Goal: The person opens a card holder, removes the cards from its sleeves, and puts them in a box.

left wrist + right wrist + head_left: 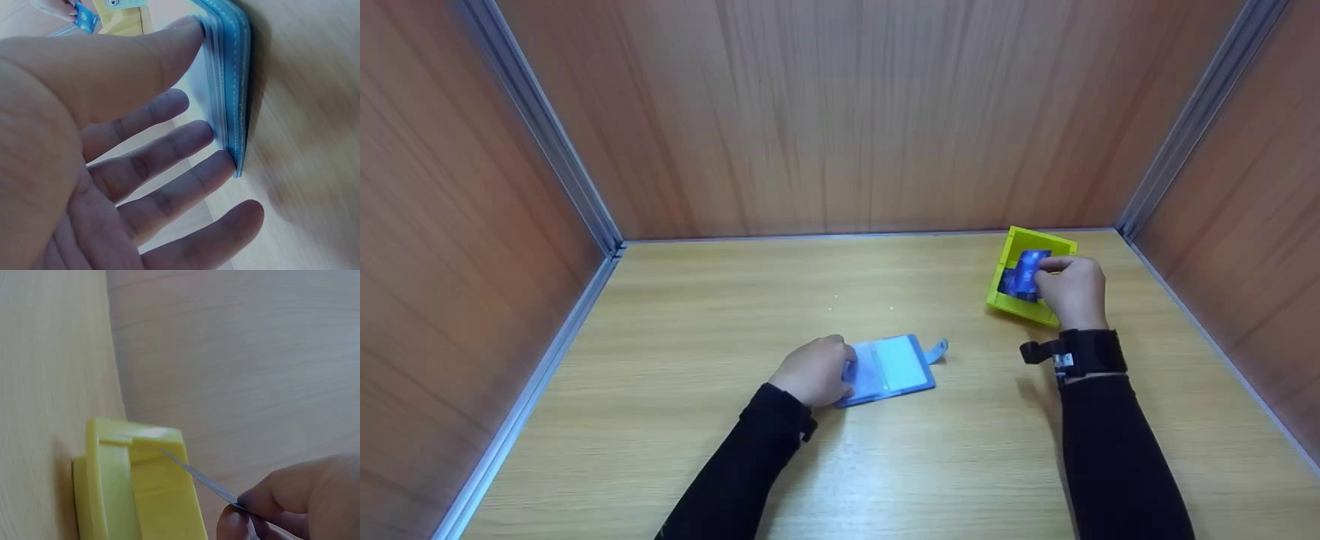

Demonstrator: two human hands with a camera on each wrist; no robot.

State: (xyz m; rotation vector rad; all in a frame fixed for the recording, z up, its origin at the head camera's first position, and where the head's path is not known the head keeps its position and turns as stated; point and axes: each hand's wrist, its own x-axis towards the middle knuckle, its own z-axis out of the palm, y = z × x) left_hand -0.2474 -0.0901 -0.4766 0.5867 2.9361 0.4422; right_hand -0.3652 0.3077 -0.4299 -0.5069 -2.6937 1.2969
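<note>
A light blue card holder (901,363) lies opened out on the table, clear sleeves showing and its strap (937,351) sticking out to the right. My left hand (817,371) holds it at the left edge, thumb and fingertips against the sleeves and cover in the left wrist view. Farther right, my right hand (1072,289) pinches a blue card (1033,270) between thumb and fingers, over a yellow tray (997,300). Seen edge-on in the right wrist view, the card (208,482) slants over the tray's opening. Something dark blue (1006,282) shows inside the tray, partly hidden.
Wood-patterned panels (825,120) enclose the table (720,315) at the back and both sides, joined by grey metal strips. The tray stands close to the back panel near the right corner. Tiny white specks lie mid-table.
</note>
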